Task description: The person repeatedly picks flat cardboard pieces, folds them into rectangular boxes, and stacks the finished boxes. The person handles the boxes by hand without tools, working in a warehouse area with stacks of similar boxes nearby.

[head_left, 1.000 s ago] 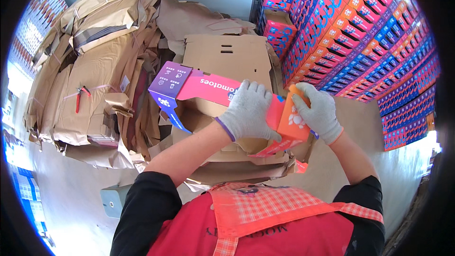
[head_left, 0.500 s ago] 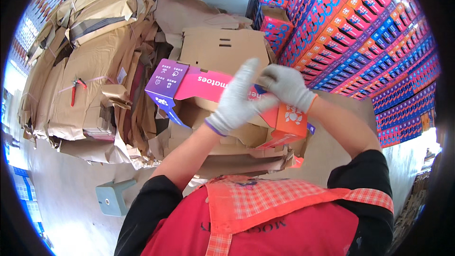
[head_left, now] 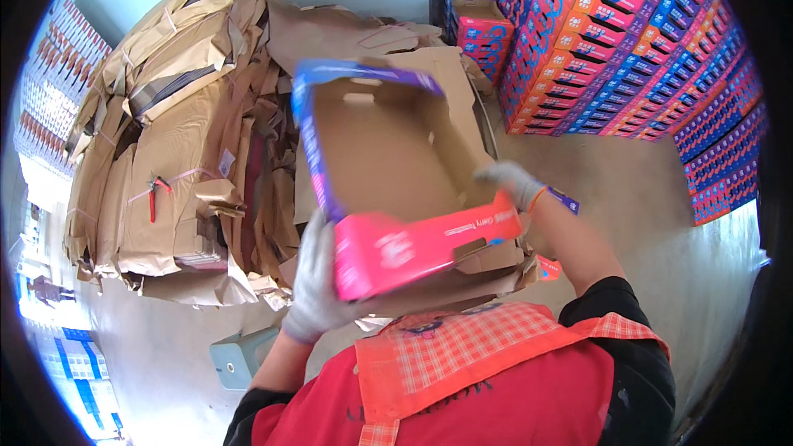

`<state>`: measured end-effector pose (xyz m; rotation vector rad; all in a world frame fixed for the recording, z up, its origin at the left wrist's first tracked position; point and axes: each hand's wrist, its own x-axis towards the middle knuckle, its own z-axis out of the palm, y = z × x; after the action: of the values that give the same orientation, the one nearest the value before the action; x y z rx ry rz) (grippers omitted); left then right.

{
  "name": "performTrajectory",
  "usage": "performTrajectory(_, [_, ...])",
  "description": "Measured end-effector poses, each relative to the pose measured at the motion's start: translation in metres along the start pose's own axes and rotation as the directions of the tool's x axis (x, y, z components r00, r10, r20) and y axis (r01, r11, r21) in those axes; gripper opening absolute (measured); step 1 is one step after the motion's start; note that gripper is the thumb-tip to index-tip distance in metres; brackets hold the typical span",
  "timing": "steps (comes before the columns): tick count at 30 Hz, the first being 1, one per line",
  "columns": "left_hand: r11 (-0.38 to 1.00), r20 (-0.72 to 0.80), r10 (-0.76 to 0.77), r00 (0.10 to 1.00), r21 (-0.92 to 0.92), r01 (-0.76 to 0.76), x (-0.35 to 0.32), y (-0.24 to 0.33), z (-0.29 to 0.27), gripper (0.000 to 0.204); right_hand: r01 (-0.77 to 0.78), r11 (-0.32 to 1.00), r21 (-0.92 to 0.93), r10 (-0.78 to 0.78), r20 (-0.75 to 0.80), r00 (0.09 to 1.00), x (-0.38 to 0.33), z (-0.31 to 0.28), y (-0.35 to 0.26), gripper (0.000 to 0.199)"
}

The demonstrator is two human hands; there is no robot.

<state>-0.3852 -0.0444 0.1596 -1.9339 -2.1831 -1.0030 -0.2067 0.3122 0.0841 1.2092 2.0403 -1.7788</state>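
Note:
An open-topped cardboard box (head_left: 388,157) with a plain brown inside and pink, purple and blue outer walls is held tilted in front of me. My left hand (head_left: 318,285), in a pale work glove, grips its near left corner; the fingertips are partly hidden by the wall. My right hand (head_left: 514,184), gloved too, has its fingers hooked over the right wall near the pink end. Beneath the box lies a stack of flat brown cardboard (head_left: 446,62), mostly covered by it.
Tied bundles of flattened cardboard (head_left: 161,157) rise at the left, with red-handled pliers (head_left: 154,196) on them. Stacked colourful boxes (head_left: 611,58) line the right. A grey-green stool (head_left: 239,359) stands on the floor at lower left.
The box has been turned and lifted, so its open inside now faces me. My left hand has moved down and left to its near corner; the right hand has lowered onto its right wall.

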Motion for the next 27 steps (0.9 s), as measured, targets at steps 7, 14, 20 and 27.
performTrajectory(7, [0.929, 0.068, 0.347, 0.935, -0.161, -0.333, 0.098, 0.074, 0.079, 0.082, 0.733, 0.636, -0.243, -0.691, -0.602, 0.401, -0.056, -0.002, -0.027, 0.021])
performTrajectory(14, [0.894, -0.322, 0.041, 0.946, -0.412, -0.179, 0.104, 0.093, 0.147, 0.121, 0.532, 0.260, -0.806, -0.921, -0.041, 0.388, -0.149, 0.025, -0.068, 0.031])
performTrajectory(20, [0.836, 0.006, -0.190, 0.982, -0.524, 0.165, 0.092, 0.097, 0.169, 0.141, 0.417, 0.597, -0.685, -0.595, -0.030, 0.803, -0.139, 0.014, -0.099, 0.019])
performTrajectory(27, [0.638, 0.086, -0.182, 0.980, -0.748, 0.184, 0.090, 0.087, 0.163, 0.141, 0.656, 0.301, -0.692, -0.713, 0.293, 0.636, -0.116, 0.029, -0.110, 0.013])
